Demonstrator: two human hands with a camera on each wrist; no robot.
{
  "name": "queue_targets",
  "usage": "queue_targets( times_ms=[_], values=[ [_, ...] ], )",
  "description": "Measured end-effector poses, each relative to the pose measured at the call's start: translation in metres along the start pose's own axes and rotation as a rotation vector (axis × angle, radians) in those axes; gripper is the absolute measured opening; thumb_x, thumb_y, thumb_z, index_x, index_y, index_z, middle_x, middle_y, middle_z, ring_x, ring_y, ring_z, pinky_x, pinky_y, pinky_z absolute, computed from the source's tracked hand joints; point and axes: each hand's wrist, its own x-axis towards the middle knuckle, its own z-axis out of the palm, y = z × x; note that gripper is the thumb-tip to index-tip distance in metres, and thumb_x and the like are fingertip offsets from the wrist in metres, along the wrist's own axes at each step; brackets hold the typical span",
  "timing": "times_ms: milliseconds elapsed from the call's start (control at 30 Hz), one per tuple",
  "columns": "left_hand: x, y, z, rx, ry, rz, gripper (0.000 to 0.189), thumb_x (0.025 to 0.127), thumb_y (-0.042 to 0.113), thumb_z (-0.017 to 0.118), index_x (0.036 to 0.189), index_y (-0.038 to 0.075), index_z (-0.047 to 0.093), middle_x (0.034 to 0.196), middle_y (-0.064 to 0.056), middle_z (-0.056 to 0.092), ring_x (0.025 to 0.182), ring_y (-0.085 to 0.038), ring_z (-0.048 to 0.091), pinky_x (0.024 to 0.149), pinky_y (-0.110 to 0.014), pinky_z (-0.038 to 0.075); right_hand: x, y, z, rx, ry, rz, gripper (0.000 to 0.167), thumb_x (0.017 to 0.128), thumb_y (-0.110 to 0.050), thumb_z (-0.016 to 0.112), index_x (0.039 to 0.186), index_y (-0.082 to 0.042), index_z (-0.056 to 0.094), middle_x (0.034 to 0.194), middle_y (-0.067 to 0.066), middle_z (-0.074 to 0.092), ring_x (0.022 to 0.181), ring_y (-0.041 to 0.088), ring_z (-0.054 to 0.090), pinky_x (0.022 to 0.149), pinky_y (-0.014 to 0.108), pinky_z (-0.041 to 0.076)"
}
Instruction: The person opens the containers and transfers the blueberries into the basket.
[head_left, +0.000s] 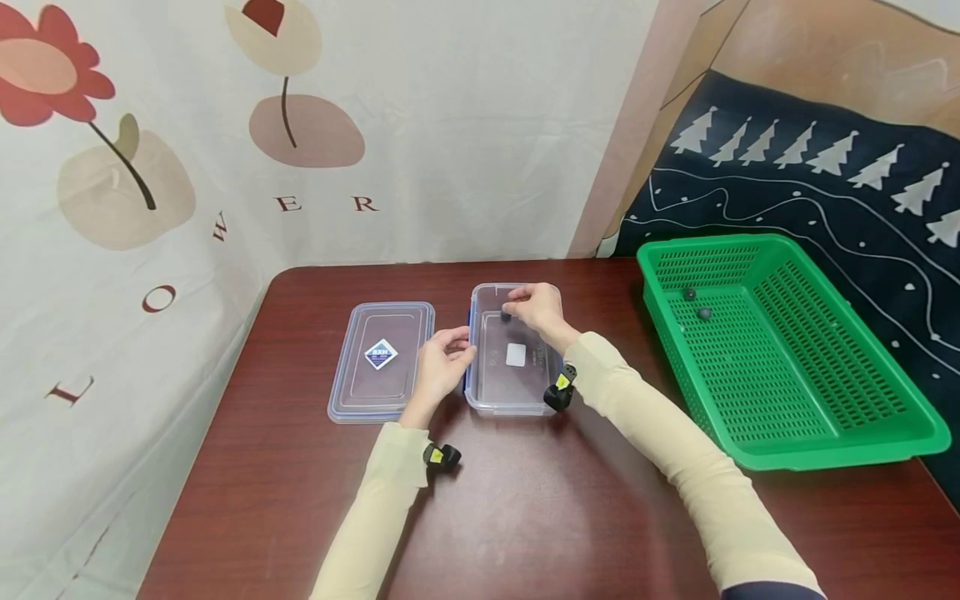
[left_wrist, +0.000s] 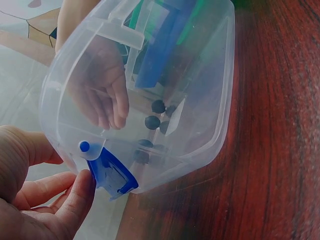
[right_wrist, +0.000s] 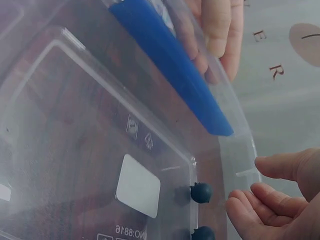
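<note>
Steadies the clear plastic box (head_left: pixel 489 382) from its left side with the left hand (head_left: pixel 439 367), fingers loosely extended against a blue latch (left_wrist: pixel 112 172) — likely to stop any sliding on the slick wooden table (head_left: pixel 247 500). Hard to tell a pinch from a plain touch there, given the overlapping box edge. Hovers the right hand (head_left: pixel 540 308) at the far end of the box, thumb and fingertips parted with nothing visible between, apparently low so as to set small things down gently. Lying on the box floor just under those fingertips, near a white sticker (right_wrist: pixel 138 186): a few blueberries (right_wrist: pixel 202 192). Just left of the box, flat and label up: the loose lid (head_left: pixel 363 396) — presumably near for reach, yet out of the way. Well apart on the right, probably to suit the right hand: a green plastic basket (head_left: pixel 843 460), with two more dark berries (head_left: pixel 703 313) inside, toward the far left corner.
</note>
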Motion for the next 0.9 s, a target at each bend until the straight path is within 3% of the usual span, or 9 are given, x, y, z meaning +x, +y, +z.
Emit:
queue_targets(
  times_ms=[333, 467, 600, 733, 900],
  values=[
    [0.0, -0.001, 0.001, 0.005, -0.007, -0.002, 0.031, 0.079, -0.009, 0.064, 0.109, -0.015, 0.061, 0.1, -0.026, 0.06, 0.09, -0.036, 0.063, 0.08, -0.029, 0.058, 0.013, 0.006, 0.011, -0.029, -0.004, 0.064, 0.018, 0.08, -0.008, 0.072, 0.097, 0.0, 0.071, 0.099, 0.013, 0.069, 0.079, 0.017, 0.057, 0.063, 0.024, 0.051],
    [0.0, -0.001, 0.0, 0.001, -0.007, 0.0, 0.031, 0.079, -0.009, 0.064, 0.109, -0.015, 0.061, 0.1, -0.026, 0.06, 0.09, -0.036, 0.064, 0.08, -0.029, 0.058, 0.017, 0.01, 0.016, -0.042, 0.016, 0.072, 0.017, 0.077, -0.006, 0.074, 0.093, 0.0, 0.072, 0.092, 0.014, 0.07, 0.071, 0.017, 0.059, 0.054, 0.019, 0.048],
    [0.0, 0.0, 0.0, 0.004, -0.003, 0.007, 0.031, 0.079, -0.008, 0.064, 0.109, -0.015, 0.061, 0.099, -0.026, 0.061, 0.089, -0.036, 0.064, 0.079, -0.03, 0.058, 0.021, 0.012, 0.021, -0.04, 0.017, 0.093, 0.017, 0.075, -0.005, 0.076, 0.09, 0.001, 0.072, 0.082, 0.015, 0.071, 0.06, 0.018, 0.064, 0.05, 0.019, 0.054],
    [-0.001, 0.0, 0.0, 0.012, 0.002, 0.011, 0.031, 0.079, -0.008, 0.064, 0.109, -0.015, 0.061, 0.099, -0.026, 0.061, 0.088, -0.036, 0.064, 0.079, -0.03, 0.058, 0.022, 0.014, 0.026, -0.093, 0.016, 0.086, 0.015, 0.075, -0.007, 0.076, 0.088, 0.001, 0.072, 0.08, 0.014, 0.071, 0.059, 0.017, 0.064, 0.057, 0.024, 0.057],
    [0.0, -0.003, 0.0, 0.005, -0.001, 0.019, 0.031, 0.079, -0.009, 0.065, 0.109, -0.015, 0.061, 0.099, -0.026, 0.061, 0.088, -0.037, 0.064, 0.079, -0.03, 0.058, 0.02, 0.014, 0.031, -0.196, 0.024, 0.038, 0.012, 0.076, -0.009, 0.075, 0.085, 0.0, 0.073, 0.084, 0.012, 0.071, 0.071, 0.021, 0.065, 0.067, 0.03, 0.057]
  ],
)
